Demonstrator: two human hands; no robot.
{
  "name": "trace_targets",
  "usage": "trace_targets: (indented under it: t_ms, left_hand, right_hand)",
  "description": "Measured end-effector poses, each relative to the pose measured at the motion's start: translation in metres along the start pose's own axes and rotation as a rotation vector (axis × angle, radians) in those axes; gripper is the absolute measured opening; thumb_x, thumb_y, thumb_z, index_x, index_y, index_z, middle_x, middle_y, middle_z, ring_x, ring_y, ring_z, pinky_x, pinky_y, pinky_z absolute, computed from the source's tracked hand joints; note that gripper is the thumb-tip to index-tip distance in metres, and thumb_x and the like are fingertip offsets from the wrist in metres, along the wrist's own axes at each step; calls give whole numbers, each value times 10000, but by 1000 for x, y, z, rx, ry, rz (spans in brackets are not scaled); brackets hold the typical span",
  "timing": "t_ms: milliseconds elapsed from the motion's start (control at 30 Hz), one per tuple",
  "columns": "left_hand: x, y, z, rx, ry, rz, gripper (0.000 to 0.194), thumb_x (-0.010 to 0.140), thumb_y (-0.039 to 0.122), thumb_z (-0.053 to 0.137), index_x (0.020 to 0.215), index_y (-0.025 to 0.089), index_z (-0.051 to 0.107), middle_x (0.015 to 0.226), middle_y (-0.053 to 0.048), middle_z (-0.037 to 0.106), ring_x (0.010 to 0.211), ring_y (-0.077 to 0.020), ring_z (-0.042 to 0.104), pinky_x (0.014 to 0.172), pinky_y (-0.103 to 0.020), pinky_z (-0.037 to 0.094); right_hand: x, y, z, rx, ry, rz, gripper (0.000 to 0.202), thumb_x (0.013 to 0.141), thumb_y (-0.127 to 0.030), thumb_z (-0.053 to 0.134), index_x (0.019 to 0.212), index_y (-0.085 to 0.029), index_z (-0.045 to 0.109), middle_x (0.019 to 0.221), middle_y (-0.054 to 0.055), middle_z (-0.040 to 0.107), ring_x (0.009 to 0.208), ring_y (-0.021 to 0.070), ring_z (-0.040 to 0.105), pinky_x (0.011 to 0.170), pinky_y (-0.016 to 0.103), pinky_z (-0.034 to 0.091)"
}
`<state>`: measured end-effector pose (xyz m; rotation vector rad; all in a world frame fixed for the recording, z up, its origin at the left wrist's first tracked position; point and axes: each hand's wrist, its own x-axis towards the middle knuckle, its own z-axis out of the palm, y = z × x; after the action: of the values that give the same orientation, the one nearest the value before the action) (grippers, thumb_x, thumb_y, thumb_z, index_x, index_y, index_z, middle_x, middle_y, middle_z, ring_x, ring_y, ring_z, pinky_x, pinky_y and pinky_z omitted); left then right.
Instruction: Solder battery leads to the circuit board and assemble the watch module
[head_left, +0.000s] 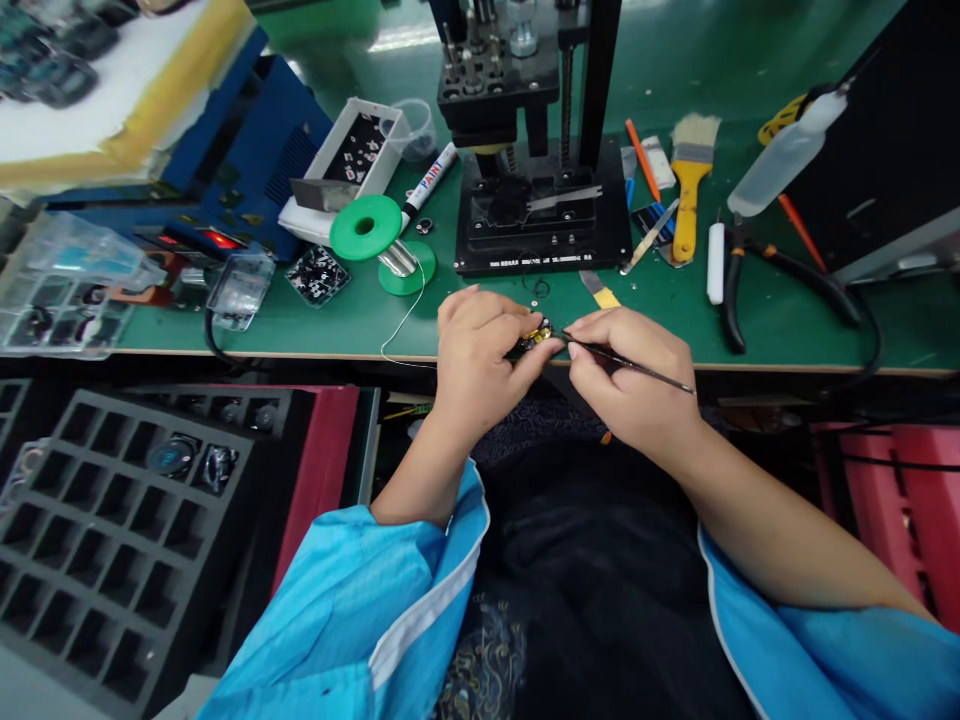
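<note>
Near the front edge of the green table, my left hand [486, 350] is closed on a small black and gold part [538, 336], pinched between thumb and fingers. My right hand [634, 375] grips a thin dark tool [637, 367] like a pen. The tool's tip meets the part, close to the left thumb; the exact contact point is too small to make out. Just behind the right hand lies a yellow-handled blade [600, 290]. A green solder spool [367, 227] stands to the left of the left hand, its wire trailing to the table edge.
A black press [544, 230] stands behind the hands. At right are a brush [690, 180], black pliers [739, 290] and a bottle [787, 155]. A white box [349, 150], a paint marker [430, 185] and a blue machine [247, 160] are at left. A compartment tray [120, 520] lies lower left.
</note>
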<state>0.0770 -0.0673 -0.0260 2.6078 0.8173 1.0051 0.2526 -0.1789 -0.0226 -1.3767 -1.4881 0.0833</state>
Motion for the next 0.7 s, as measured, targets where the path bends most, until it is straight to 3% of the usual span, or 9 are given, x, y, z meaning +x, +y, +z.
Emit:
trace_targets:
  t_ms: [467, 700]
  left_hand:
    - [0, 1, -1, 1, -41, -43, 244, 1056, 500, 732, 1014, 277, 824, 1041, -37, 854, 1032, -260, 778, 1219, -561, 457]
    - [1, 1, -1, 10, -27, -10, 204, 1048, 458, 756, 1014, 267, 819, 1038, -38, 854, 1026, -254, 783, 1203, -547, 485]
  right_hand:
    - [0, -1, 3, -9, -6, 13, 165, 985, -110, 658, 904, -253, 677, 933, 45, 826, 916, 245, 818, 818, 400, 642]
    - [-6, 2, 8, -25, 5, -53, 222, 1004, -65, 642, 880, -249, 650, 954, 45, 821, 938, 242, 814, 858, 419, 646]
